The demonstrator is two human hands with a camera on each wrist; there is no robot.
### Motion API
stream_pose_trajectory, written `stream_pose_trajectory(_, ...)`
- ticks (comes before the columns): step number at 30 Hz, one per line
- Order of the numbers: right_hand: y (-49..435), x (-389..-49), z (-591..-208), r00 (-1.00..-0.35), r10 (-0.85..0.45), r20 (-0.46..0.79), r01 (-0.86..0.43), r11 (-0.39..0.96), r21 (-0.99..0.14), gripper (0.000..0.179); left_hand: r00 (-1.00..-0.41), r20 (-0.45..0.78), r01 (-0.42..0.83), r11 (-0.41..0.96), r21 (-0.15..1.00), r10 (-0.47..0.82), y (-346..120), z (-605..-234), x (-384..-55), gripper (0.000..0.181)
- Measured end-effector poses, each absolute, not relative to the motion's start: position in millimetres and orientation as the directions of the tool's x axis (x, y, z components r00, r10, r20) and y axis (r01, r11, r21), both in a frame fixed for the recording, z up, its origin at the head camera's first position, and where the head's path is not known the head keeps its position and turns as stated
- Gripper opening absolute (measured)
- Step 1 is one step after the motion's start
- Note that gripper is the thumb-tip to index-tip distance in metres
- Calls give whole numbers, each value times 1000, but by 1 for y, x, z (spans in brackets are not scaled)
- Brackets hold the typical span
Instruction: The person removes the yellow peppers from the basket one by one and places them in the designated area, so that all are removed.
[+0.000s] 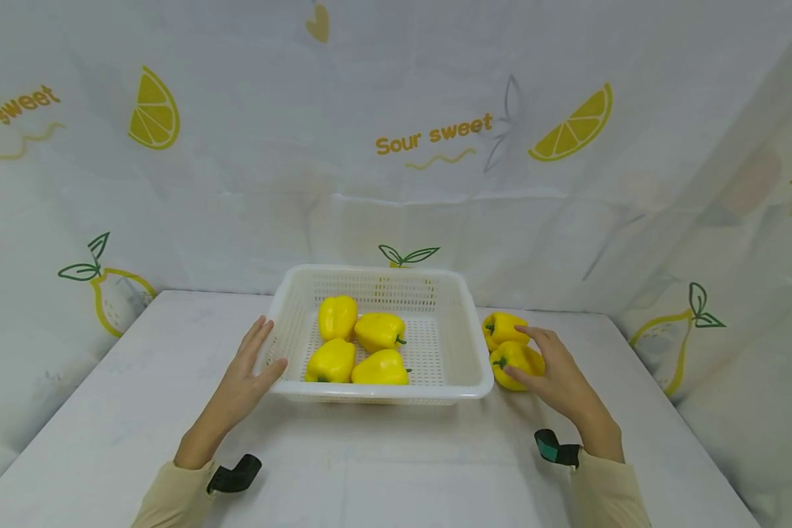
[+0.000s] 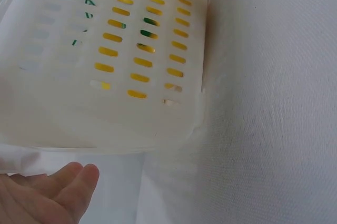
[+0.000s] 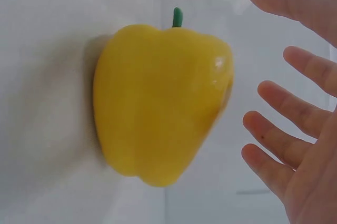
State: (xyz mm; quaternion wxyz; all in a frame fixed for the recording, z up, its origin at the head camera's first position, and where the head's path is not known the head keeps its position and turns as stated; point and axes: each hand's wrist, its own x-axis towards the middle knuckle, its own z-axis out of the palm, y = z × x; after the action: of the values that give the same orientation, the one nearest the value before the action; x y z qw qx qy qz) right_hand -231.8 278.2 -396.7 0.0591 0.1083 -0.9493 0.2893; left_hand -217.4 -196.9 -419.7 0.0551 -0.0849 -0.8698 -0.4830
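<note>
A white plastic basket [image 1: 445, 334] with slotted walls holds several yellow bell peppers [image 1: 380, 331], bunched toward its left and front. My left hand [image 1: 244, 378] is at the basket's left side, fingers extended along the rim; the left wrist view has its fingers [image 2: 79, 192] beside the basket wall [image 2: 105, 113]. Two more yellow bell peppers stand just right of the basket, one farther back [image 1: 504, 328] and one nearer [image 1: 516, 364]. Over them my right hand [image 1: 557, 374] is spread, thumb and fingers apart. In the right wrist view a gap separates the nearer pepper [image 3: 160, 103] from the fingers [image 3: 292, 105].
The basket sits on a white-covered table [image 1: 396, 455] toward its back edge. Behind and at both sides hangs a white cloth [image 1: 270, 147] printed with lemons and lettering. Black straps [image 1: 234, 475] circle both wrists, below beige sleeves [image 1: 171, 495].
</note>
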Motion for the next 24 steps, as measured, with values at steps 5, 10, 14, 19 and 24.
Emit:
stream_pose_trajectory(5, 275, -230, -392, -956, -196, 219, -285, 798, -531, 69, -980, 175, 197, 522, 830, 91, -197, -420, -218, 74)
stream_pose_trajectory(10, 270, -227, -388, -939, -219, 264, -331, 778, -534, 66, -980, 179, 199, 529, 825, 88, -196, -421, -218, 73)
stream_pose_trajectory(14, 267, -224, -386, -927, -231, 295, -361, 766, -532, 63, -979, 184, 201, 530, 823, 87, -196, -421, -218, 74)
stream_pose_trajectory(19, 261, -224, -386, -916, -241, 321, -385, 757, -528, 60, -979, 185, 203, 530, 824, 87, -196, -422, -218, 73)
stream_pose_trajectory(24, 253, -224, -386, -908, -256, 332, -404, 745, -532, 56, -979, 183, 200, 530, 824, 85, -196, -421, -218, 73)
